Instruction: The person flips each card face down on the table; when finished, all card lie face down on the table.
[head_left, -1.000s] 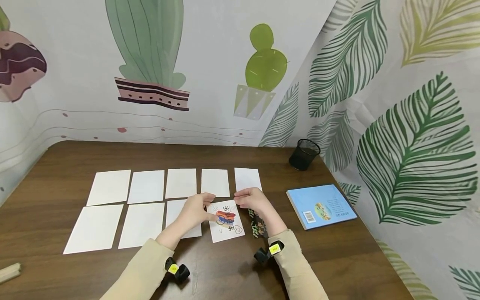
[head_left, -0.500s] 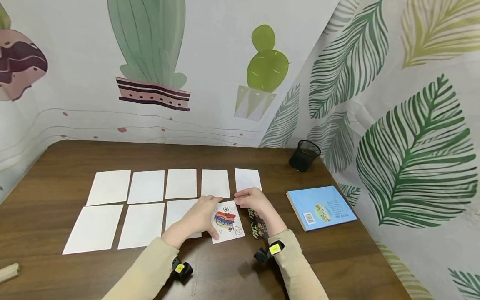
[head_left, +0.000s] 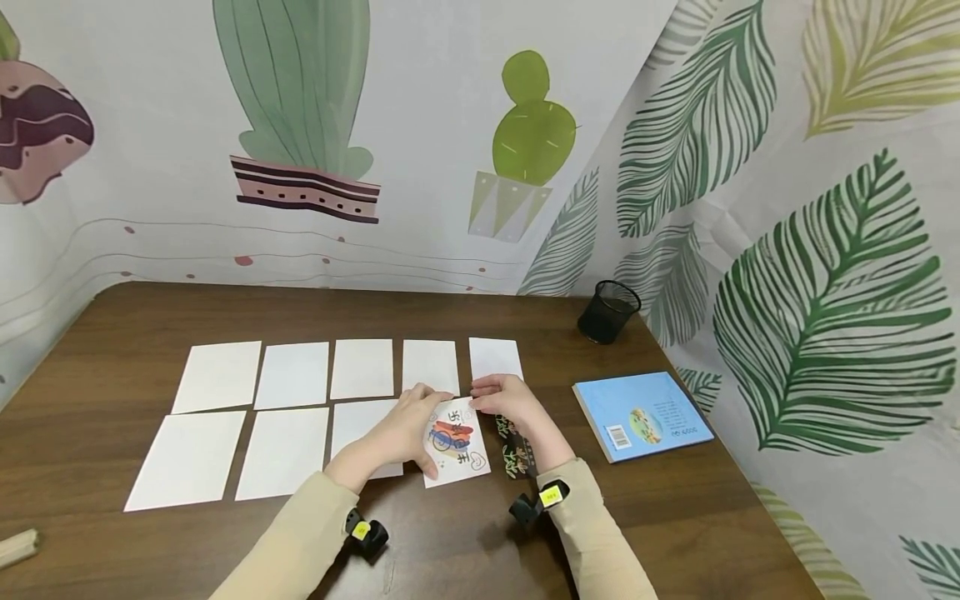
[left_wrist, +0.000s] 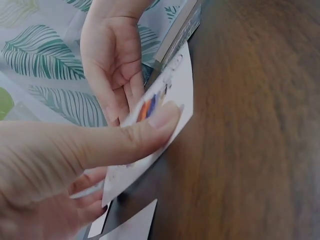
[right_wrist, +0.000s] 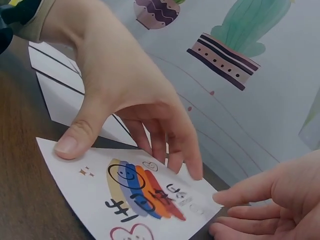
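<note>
A white card [head_left: 461,446] with a colourful drawing and dark lettering lies in the middle front of the table. My left hand [head_left: 396,432] grips its left side, thumb [left_wrist: 162,122] on the near part of the drawn face and fingers at the far edge. In the left wrist view the card looks tilted. My right hand [head_left: 512,404] is at the card's far right corner, its fingertips [right_wrist: 220,197] right at the edge and fingers loosely extended. Beneath the right wrist lies a dark card with a floral pattern [head_left: 517,457], partly hidden.
Several blank white cards [head_left: 283,454] lie in two rows to the left and behind. A blue book [head_left: 643,417] rests on the right, with a black mesh pen cup [head_left: 604,317] behind it. A pale stick-like object [head_left: 18,547] pokes in at the left edge.
My left hand has shifted right and spread over the card's left side, its thumb moving to the near left corner. The right hand has barely moved.
</note>
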